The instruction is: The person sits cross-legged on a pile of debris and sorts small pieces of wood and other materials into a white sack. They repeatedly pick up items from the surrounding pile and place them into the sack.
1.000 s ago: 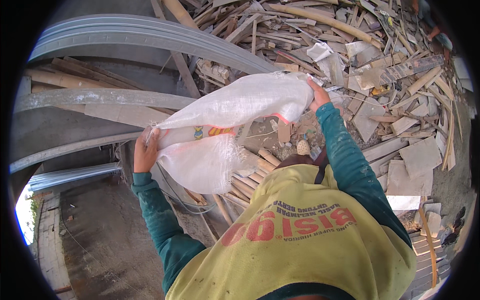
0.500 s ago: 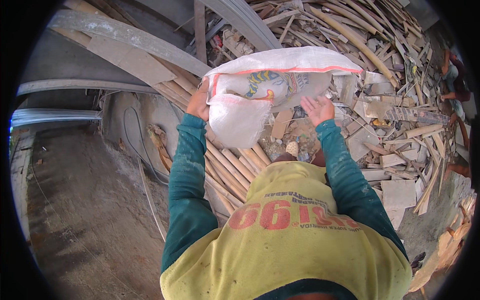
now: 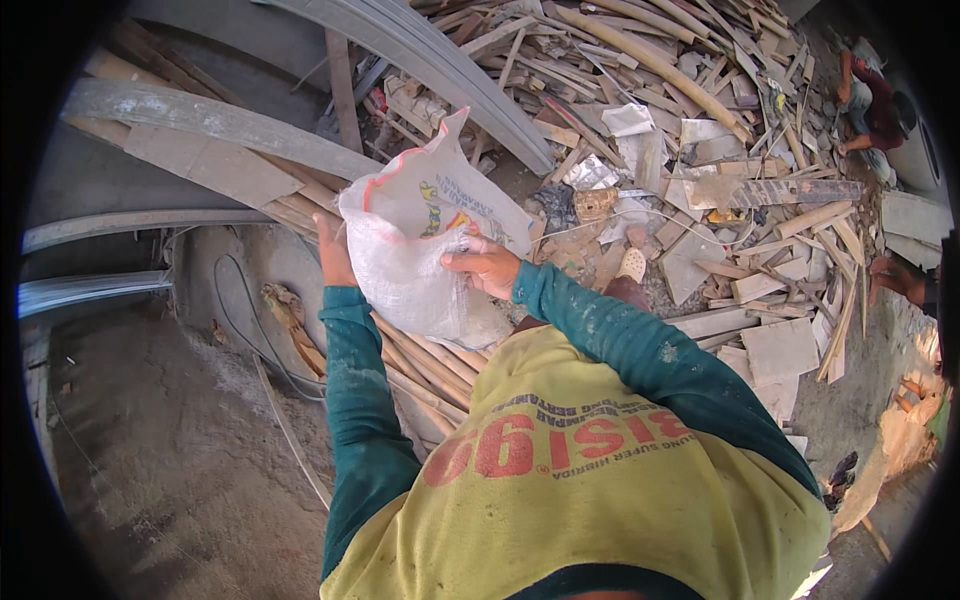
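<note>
A white woven plastic sack (image 3: 410, 285) with a red-edged mouth and coloured print hangs in front of me, its mouth gaping. My right hand (image 3: 485, 268) grips the near side of its rim, thumb on the outside. Against the sack's left side is my left hand (image 3: 338, 255), its visible fingers stretched upward; part of it is hidden by the sack. Under and beside the sack lie several long bamboo poles (image 3: 425, 375).
A heap of broken wood, tile and board scraps (image 3: 690, 130) spreads beyond and to the right. Curved grey metal channels (image 3: 220, 115) cross the upper left. A loose cable (image 3: 240, 310) lies at left. Another person (image 3: 880, 110) crouches at the far right.
The sack has moved left and turned, its far end folding upward. My right hand has come across from the right and taken hold of the rim. My left hand's fingers have straightened.
</note>
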Available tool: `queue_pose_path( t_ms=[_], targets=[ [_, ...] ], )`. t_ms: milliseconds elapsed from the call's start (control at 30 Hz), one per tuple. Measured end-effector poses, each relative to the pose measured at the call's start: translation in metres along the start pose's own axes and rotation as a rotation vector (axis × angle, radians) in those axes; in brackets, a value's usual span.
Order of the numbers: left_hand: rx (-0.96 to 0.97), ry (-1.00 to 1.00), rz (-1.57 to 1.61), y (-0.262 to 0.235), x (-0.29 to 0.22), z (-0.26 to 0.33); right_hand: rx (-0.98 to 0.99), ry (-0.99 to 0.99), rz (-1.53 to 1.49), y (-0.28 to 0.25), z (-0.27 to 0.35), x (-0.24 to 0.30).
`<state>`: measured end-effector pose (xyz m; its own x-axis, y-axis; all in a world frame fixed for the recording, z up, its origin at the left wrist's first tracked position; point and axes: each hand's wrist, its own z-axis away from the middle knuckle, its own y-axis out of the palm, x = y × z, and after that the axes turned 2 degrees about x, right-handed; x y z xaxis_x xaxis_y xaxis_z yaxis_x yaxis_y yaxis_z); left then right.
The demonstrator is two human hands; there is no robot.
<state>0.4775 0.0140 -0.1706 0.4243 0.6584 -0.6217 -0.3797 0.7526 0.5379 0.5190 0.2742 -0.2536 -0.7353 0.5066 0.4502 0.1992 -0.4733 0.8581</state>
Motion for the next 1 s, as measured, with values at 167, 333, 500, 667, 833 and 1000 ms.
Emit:
queue_pose_path(
  t_ms=[167, 333, 500, 667, 833, 1000],
  targets=[
    [-0.757, 0.949, -1.057, 0.012, 0.072, 0.076, -0.074, -0.146, -0.312, 0.025, -0.009, 0.012],
    [-0.250, 0.795, -1.267, 0.026, 0.159, 0.103, -0.092, -0.248, -0.372, 0.059, -0.017, 0.026],
    [-0.456, 0.927, -1.060, 0.040, 0.187, 0.052, -0.146, -0.297, -0.169, 0.081, -0.016, 0.018],
    [-0.294, 0.748, -0.859, 0.045, 0.147, 0.036, -0.347, -0.372, 0.148, 0.064, -0.009, 0.020],
    [-0.092, 0.872, -1.008, 0.080, 0.153, 0.038, -0.442, -0.510, 0.249, 0.052, -0.003, 0.031],
    [-0.099, 0.904, -1.229, 0.089, 0.158, 0.021, -0.663, -0.607, 0.482, 0.053, 0.002, 0.026]
  ],
)
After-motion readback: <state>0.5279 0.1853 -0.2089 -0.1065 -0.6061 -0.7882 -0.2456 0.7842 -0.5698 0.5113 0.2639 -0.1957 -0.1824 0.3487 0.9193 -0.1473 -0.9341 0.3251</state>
